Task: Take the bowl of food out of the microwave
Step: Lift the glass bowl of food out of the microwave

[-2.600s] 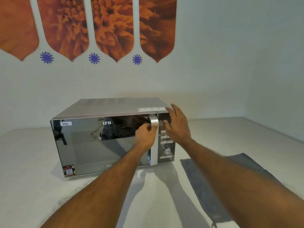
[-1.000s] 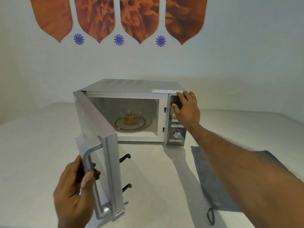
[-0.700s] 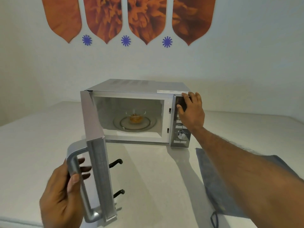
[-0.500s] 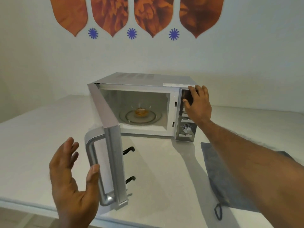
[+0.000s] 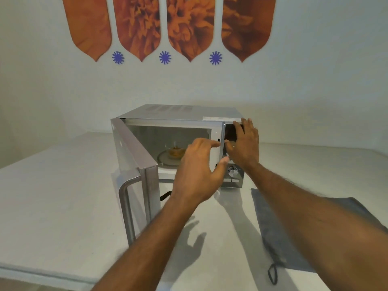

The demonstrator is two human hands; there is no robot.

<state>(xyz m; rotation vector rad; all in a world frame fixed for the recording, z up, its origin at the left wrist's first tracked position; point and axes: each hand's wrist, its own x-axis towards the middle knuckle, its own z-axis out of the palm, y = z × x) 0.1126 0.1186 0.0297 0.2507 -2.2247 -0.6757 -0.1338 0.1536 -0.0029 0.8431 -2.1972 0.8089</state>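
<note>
A silver microwave (image 5: 180, 112) stands on the white counter with its door (image 5: 134, 164) swung wide open to the left. Inside, a small clear bowl of orange-brown food (image 5: 175, 152) rests on the glass turntable (image 5: 165, 161). My left hand (image 5: 199, 171) hovers in front of the cavity's opening, fingers spread, holding nothing and partly hiding the bowl. My right hand (image 5: 244, 145) lies flat against the control panel (image 5: 233, 177), fingers apart, covering the display and the buttons.
A grey cloth (image 5: 273, 223) with a loop lies on the counter (image 5: 52, 196) right of the microwave. The open door juts toward me on the left. The counter's front edge runs along the bottom left. The wall behind carries orange flower decals.
My left hand let go of the door handle and moved right and forward to the microwave's opening. The door stays wide open. My right hand stays on the control panel.
</note>
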